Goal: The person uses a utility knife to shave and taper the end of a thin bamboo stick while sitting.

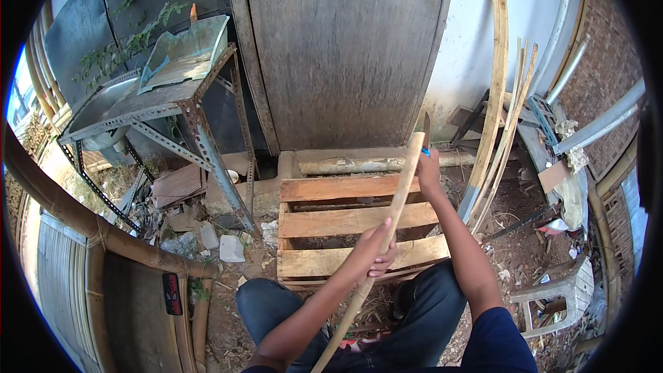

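- Pale wood strip [400,204] is clamped in the left hand [376,252], slanted over the slatted platform [359,221], its lower part between the legs [423,324].
- Knife [427,128], blade up, is gripped by its blue handle in the right hand [429,169], fingers closed, just beside the strip's upper end; whether they touch cannot be told.
- Long planks [496,76] are leaned against the white wall [464,34].

Left hand [373,254] curls its fingers in a grip, lower center of frame | left forearm [311,314] slants up from bottom edge | right hand [429,173] clenches right of center | right forearm [459,242] stretches upward from lower right
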A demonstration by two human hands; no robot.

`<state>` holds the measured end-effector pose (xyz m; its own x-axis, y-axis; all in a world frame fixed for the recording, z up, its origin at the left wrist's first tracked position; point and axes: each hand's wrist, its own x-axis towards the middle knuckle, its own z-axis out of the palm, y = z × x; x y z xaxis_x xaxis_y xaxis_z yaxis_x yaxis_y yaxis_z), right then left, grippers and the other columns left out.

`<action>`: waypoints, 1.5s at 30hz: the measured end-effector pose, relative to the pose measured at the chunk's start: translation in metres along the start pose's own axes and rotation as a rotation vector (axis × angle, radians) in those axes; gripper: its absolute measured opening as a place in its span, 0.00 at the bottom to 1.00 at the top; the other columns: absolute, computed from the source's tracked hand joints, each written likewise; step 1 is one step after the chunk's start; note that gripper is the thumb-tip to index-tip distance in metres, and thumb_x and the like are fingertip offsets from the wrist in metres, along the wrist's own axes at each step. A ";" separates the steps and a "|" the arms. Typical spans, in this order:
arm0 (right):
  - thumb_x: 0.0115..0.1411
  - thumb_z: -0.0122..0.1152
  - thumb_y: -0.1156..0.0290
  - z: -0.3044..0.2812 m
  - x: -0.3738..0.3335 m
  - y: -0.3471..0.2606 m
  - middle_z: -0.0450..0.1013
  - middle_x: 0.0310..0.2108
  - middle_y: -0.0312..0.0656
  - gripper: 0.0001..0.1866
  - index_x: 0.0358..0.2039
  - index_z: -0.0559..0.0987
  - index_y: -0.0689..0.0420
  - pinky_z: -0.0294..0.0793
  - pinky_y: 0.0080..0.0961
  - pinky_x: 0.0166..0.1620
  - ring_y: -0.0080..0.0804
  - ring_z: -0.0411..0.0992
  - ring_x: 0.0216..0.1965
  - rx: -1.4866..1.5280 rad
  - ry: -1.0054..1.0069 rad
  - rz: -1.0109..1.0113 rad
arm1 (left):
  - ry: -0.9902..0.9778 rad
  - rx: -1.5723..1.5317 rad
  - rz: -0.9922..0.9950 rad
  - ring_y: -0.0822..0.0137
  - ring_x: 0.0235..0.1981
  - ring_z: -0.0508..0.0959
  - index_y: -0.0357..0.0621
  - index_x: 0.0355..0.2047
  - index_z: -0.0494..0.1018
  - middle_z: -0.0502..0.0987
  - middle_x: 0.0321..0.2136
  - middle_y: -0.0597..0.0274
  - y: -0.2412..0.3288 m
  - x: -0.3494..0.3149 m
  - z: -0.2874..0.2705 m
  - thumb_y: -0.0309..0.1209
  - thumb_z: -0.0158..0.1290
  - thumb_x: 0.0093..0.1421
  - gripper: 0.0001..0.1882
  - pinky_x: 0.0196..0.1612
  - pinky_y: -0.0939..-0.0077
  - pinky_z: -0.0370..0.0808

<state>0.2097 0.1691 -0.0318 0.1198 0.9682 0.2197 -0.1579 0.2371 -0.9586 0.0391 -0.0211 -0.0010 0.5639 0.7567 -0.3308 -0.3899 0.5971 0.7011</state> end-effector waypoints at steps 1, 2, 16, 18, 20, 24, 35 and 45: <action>0.52 0.54 0.70 0.001 -0.007 -0.008 0.59 0.09 0.30 0.14 0.12 0.65 0.55 0.54 0.24 0.17 0.20 0.55 0.11 -0.078 -0.123 -0.018 | 0.039 -0.018 0.060 0.82 0.05 0.49 0.45 0.25 0.59 0.50 0.08 0.75 0.009 -0.001 -0.008 0.54 0.34 0.66 0.25 0.06 0.87 0.47; 0.51 0.54 0.70 0.004 -0.014 -0.011 0.60 0.08 0.33 0.15 0.11 0.65 0.57 0.56 0.26 0.18 0.25 0.57 0.10 -0.149 -0.253 -0.031 | 0.088 -0.037 0.122 0.82 0.05 0.48 0.45 0.25 0.59 0.50 0.08 0.75 0.016 -0.001 -0.015 0.53 0.34 0.66 0.25 0.06 0.87 0.46; 0.47 0.52 0.71 0.023 -0.013 -0.042 0.62 0.12 0.57 0.13 0.13 0.68 0.68 0.60 0.37 0.21 0.49 0.62 0.13 -0.658 -0.235 -0.375 | 0.023 -0.078 0.118 0.83 0.05 0.45 0.47 0.24 0.58 0.47 0.08 0.75 0.009 0.006 -0.011 0.54 0.32 0.66 0.24 0.05 0.88 0.42; 0.47 0.53 0.71 0.032 -0.038 -0.032 0.61 0.12 0.57 0.13 0.13 0.67 0.67 0.59 0.37 0.21 0.49 0.61 0.13 -0.707 -0.513 -0.456 | 0.031 -0.128 0.133 0.83 0.06 0.46 0.47 0.24 0.58 0.47 0.08 0.75 0.017 0.008 -0.024 0.54 0.32 0.66 0.25 0.06 0.88 0.43; 0.48 0.52 0.71 0.048 -0.059 -0.030 0.61 0.12 0.57 0.13 0.13 0.67 0.67 0.59 0.38 0.21 0.51 0.61 0.14 -0.684 -0.690 -0.514 | 0.081 -0.132 0.137 0.83 0.05 0.46 0.47 0.24 0.59 0.48 0.08 0.74 0.022 0.004 -0.030 0.53 0.32 0.67 0.25 0.06 0.87 0.42; 0.47 0.53 0.72 0.040 -0.030 -0.025 0.61 0.13 0.59 0.13 0.14 0.67 0.68 0.59 0.39 0.22 0.55 0.60 0.15 -0.722 -0.503 -0.399 | 0.230 0.019 0.232 0.82 0.05 0.47 0.46 0.24 0.59 0.49 0.08 0.73 0.017 0.001 -0.023 0.54 0.34 0.66 0.25 0.06 0.86 0.42; 0.46 0.53 0.71 0.059 -0.036 -0.029 0.66 0.15 0.59 0.11 0.14 0.72 0.67 0.64 0.43 0.24 0.57 0.66 0.17 -0.795 -0.570 -0.484 | 0.282 0.038 0.240 0.81 0.05 0.48 0.44 0.25 0.58 0.50 0.09 0.74 0.023 -0.004 -0.034 0.54 0.34 0.66 0.25 0.06 0.85 0.45; 0.47 0.54 0.70 0.067 -0.052 -0.029 0.64 0.15 0.60 0.13 0.14 0.71 0.68 0.63 0.44 0.24 0.58 0.67 0.19 -0.926 -0.749 -0.612 | 0.315 0.064 0.269 0.81 0.05 0.48 0.45 0.25 0.59 0.51 0.08 0.73 0.027 -0.008 -0.034 0.55 0.36 0.65 0.26 0.06 0.86 0.44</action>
<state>0.1428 0.1175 -0.0036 -0.6772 0.6075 0.4152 0.4815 0.7925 -0.3743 -0.0006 -0.0015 -0.0011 0.1942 0.9339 -0.3001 -0.4410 0.3564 0.8237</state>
